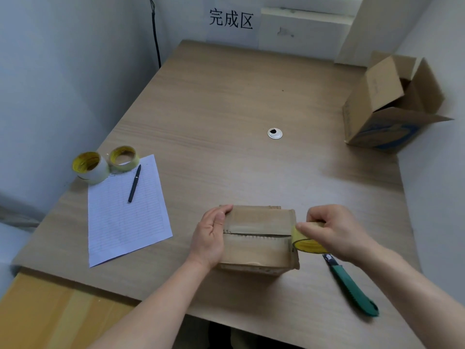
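From the head camera, the left hand (pixel 211 238) sits in the lower centre of the frame, laid against the left end of a closed cardboard box (pixel 259 238). Its fingers are fairly straight rather than curled, and the thumb reaches onto the far-left corner of the box top. It presses on the box without wrapping round it.

The right hand (pixel 334 233) is to the lower right of centre, at the opposite end of the box. Its fingers and thumb are curled round a yellow tape roll (pixel 305 241), which it holds on edge against the right-hand rim of the box top. The roll touches the box where the dark seam between the flaps ends. A paler band runs along that seam from one hand to the other, but blur hides whether it is tape.

The box lies on the near part of the wooden counter (pixel 226 96), directly between the two hands and touched by both.

A green utility knife (pixel 352 285) lies on the counter just below the right hand, apart from the box. At the left of the frame a sheet of lined paper (pixel 125 222) carries a dark pen (pixel 134 183). Two spare rolls (pixel 89 167) stand at its far corner. An open carton (pixel 387 104) stands at the upper right.
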Demonstrator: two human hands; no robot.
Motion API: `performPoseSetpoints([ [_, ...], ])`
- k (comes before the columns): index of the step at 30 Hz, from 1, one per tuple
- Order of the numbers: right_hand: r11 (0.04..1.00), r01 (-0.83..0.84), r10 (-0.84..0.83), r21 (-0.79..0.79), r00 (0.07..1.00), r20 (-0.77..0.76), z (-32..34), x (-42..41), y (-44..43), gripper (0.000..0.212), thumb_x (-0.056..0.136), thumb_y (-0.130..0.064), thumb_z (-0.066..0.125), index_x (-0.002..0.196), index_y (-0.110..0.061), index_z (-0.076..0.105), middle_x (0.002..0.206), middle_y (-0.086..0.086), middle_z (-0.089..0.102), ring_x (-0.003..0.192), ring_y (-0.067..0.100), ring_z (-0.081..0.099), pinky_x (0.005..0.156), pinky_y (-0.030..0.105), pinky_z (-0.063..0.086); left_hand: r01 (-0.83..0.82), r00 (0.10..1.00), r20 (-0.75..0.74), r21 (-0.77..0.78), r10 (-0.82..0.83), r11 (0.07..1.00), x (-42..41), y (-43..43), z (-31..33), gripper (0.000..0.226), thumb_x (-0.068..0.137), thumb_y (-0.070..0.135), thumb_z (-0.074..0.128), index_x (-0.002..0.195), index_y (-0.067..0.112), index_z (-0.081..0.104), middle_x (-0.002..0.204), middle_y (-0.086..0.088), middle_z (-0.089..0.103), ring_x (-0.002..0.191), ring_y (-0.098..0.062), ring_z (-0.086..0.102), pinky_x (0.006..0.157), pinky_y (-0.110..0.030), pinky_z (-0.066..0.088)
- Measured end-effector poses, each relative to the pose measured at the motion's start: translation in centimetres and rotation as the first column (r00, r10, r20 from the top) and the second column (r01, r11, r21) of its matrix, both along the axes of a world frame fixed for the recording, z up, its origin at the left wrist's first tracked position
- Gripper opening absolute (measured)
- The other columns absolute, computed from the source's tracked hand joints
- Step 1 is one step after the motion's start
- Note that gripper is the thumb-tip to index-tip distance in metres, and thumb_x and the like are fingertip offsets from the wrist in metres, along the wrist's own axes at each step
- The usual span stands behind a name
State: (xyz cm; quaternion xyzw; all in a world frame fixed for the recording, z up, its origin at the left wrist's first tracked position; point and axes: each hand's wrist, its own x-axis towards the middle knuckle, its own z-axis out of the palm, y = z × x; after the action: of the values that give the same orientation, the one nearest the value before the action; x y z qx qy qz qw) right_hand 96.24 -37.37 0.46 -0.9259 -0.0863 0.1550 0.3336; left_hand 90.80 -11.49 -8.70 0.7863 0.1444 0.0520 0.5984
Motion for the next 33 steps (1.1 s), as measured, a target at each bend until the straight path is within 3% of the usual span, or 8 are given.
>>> performPoseSetpoints([
  [5,0.936,0.03,0.0,-0.352,0.996,0.086,-1.1,-1.9,0.2,0.038,0.083,-0.047,0.065,0.059,-0.02,0.054,0.056,-0.004,0.054,0.061,0.011,0.052,0.05,0.031,0.032,-0.003,1.0,0.013,0.034,0.003,0.999,-0.1,0.0,0.0,0.03,0.104,0.025,0.04,0.106,0.047,0.061,0.123,0.01,0.064,0.116,0.008,0.054,0.107,-0.018,0.039],
  [10,0.957,0.094,-0.077,-0.273,0.994,0.072,-2.3,-1.8,0.0,0.046,0.081,-0.054,0.067,0.056,-0.019,0.051,0.053,-0.004,0.052,0.059,0.016,0.05,0.056,0.034,0.042,0.064,0.998,-0.013,0.128,-0.063,0.99,-0.1,0.3,0.0,0.015,0.098,0.041,0.051,0.11,0.047,0.057,0.122,0.012,0.059,0.114,0.008,0.053,0.103,-0.012,0.037],
  [12,0.961,0.098,-0.078,-0.26,0.993,0.085,-2.4,-1.9,-0.1,0.048,0.08,-0.057,0.067,0.056,-0.019,0.05,0.052,-0.004,0.051,0.059,0.017,0.05,0.057,0.035,0.043,0.135,0.99,-0.004,0.261,-0.139,0.956,-0.2,0.6,0.2,0.038,0.087,0.066,0.053,0.116,0.041,0.058,0.121,0.013,0.054,0.113,0.004,0.052,0.097,-0.006,0.034],
  [16,0.964,0.099,-0.072,-0.245,0.991,0.115,-2.6,-2.0,-0.3,0.05,0.084,-0.059,0.063,0.056,-0.019,0.051,0.051,-0.005,0.05,0.058,0.014,0.05,0.055,0.033,0.04,0.152,0.985,-0.002,0.482,-0.172,0.863,0.0,0.6,0.5,0.068,0.078,0.08,0.04,0.121,0.031,0.059,0.122,0.011,0.051,0.114,-0.007,0.05,0.091,-0.033,0.05],
  [21,0.96,0.077,-0.052,-0.271,0.994,0.097,-2.5,-2.1,-0.6,0.046,0.086,-0.055,0.063,0.059,-0.018,0.054,0.052,-0.004,0.052,0.058,0.013,0.051,0.052,0.031,0.034,0.211,0.921,0.006,0.834,-0.39,0.51,0.1,0.6,1.5,0.092,0.066,0.09,0.044,0.127,0.022,0.054,0.143,0.001,0.046,0.141,-0.032,0.034,0.103,-0.052,0.039],
  [27,0.957,0.068,-0.048,-0.283,0.996,0.075,-2.8,-2.0,-0.6,0.046,0.085,-0.055,0.063,0.059,-0.017,0.055,0.053,-0.004,0.053,0.061,0.015,0.052,0.054,0.032,0.037,0.462,0.733,-0.253,0.866,-0.631,0.189,0.5,0.7,3.2,0.134,0.048,0.098,0.047,0.152,0.019,0.015,0.156,0.001,0.025,0.147,-0.025,0.021,0.118,-0.059,0.01],
  [29,0.956,0.059,-0.039,-0.289,0.996,0.075,-2.7,-2.1,-0.7,0.047,0.086,-0.055,0.063,0.058,-0.018,0.054,0.053,-0.004,0.054,0.061,0.015,0.052,0.055,0.033,0.039,0.467,0.713,-0.239,0.863,-0.659,0.193,1.0,0.4,3.3,0.132,0.05,0.093,0.052,0.152,0.019,0.013,0.152,-0.001,0.029,0.142,-0.023,0.028,0.12,-0.055,0.01],
  [33,0.949,0.038,-0.011,-0.313,0.996,0.089,-2.4,-2.4,-0.6,0.046,0.087,-0.055,0.06,0.058,-0.021,0.052,0.054,-0.003,0.053,0.061,0.014,0.052,0.055,0.033,0.038,0.453,0.687,-0.104,0.835,-0.719,0.313,1.6,0.3,3.0,0.12,0.05,0.08,0.069,0.144,0.015,0.032,0.139,-0.006,0.043,0.122,-0.027,0.045,0.11,-0.048,0.035],
])
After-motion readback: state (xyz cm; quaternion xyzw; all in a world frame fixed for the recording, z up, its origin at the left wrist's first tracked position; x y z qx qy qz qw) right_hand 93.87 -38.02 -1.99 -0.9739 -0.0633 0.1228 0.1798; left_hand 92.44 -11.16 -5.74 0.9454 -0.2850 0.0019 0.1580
